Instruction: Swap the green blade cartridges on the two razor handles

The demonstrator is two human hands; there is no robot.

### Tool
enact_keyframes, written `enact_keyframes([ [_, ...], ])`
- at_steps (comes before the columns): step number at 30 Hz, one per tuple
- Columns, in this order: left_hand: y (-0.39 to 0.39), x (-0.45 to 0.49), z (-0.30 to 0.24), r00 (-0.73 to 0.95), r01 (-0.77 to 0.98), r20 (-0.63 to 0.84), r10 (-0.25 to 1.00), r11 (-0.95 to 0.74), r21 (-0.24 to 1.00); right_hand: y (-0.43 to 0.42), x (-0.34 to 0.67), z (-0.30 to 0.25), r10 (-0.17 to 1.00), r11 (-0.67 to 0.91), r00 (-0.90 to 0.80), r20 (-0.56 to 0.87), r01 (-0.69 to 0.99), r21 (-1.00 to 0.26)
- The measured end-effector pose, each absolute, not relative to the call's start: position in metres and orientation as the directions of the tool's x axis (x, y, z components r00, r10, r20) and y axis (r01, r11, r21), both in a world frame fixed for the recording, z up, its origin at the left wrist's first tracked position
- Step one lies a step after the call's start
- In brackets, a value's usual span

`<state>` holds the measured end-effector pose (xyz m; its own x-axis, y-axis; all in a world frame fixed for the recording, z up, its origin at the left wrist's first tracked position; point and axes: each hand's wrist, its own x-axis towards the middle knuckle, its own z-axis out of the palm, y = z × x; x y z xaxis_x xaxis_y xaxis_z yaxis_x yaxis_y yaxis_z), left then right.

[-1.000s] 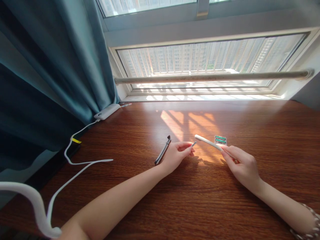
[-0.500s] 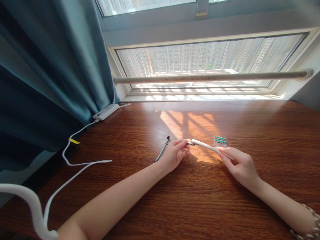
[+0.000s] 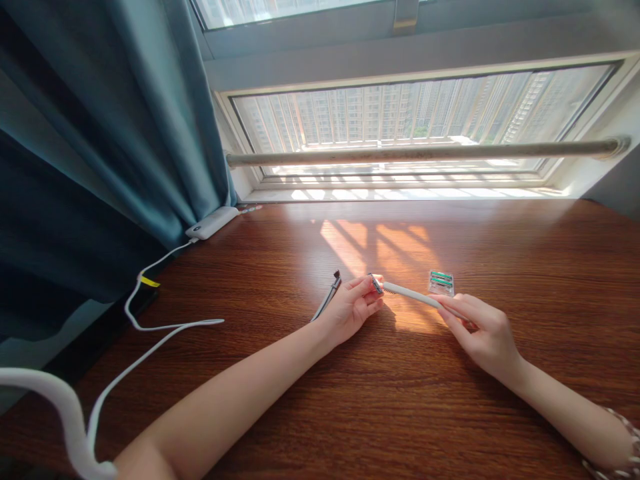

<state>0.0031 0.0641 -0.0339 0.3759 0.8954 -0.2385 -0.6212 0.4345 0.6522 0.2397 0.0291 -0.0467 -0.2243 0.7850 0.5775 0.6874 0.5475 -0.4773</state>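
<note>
Between the fingertips of my left hand [image 3: 354,304] is a small dark razor cartridge [image 3: 377,285], pinched and tilted. A white toothbrush [image 3: 414,295] lies in the closed fingers of my right hand [image 3: 484,331], its head pointing left with the bristles facing down. The brush head is close beside the cartridge; I cannot tell whether they touch. Just behind my left hand, a slim grey and black razor handle [image 3: 327,297] rests on the table, partly hidden by the hand. A clear case with green-striped razor cartridges [image 3: 441,283] lies beyond my right hand.
The brown wooden table [image 3: 390,413] reaches to the window, where a horizontal rail [image 3: 425,155] runs across. A white power strip or adapter [image 3: 214,224] with a white cable [image 3: 135,300] sits by the blue curtain [image 3: 165,120]. A thick white curved tube [image 3: 65,407] stands at lower left.
My left hand has turned the razor cartridge to a more upright tilt. The toothbrush has rolled so that its bristles now show underneath, with its head slightly lower.
</note>
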Motion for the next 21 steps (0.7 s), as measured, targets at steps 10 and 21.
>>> enact_keyframes([
  [10, 0.0624, 0.0053, -0.0373, 0.449, -0.585, -0.256, 0.856, 0.498, 0.64, 0.0256, 0.2356, -0.039, 0.724, 0.624, -0.363, 0.587, 0.706, -0.333],
  [21, 0.0617, 0.0036, -0.0385, 0.503, -0.585, -0.273, 0.82, 0.556, 0.59, 0.0271, 0.2364, -0.0419, 0.717, 0.572, -0.28, 0.638, 0.76, -0.309],
])
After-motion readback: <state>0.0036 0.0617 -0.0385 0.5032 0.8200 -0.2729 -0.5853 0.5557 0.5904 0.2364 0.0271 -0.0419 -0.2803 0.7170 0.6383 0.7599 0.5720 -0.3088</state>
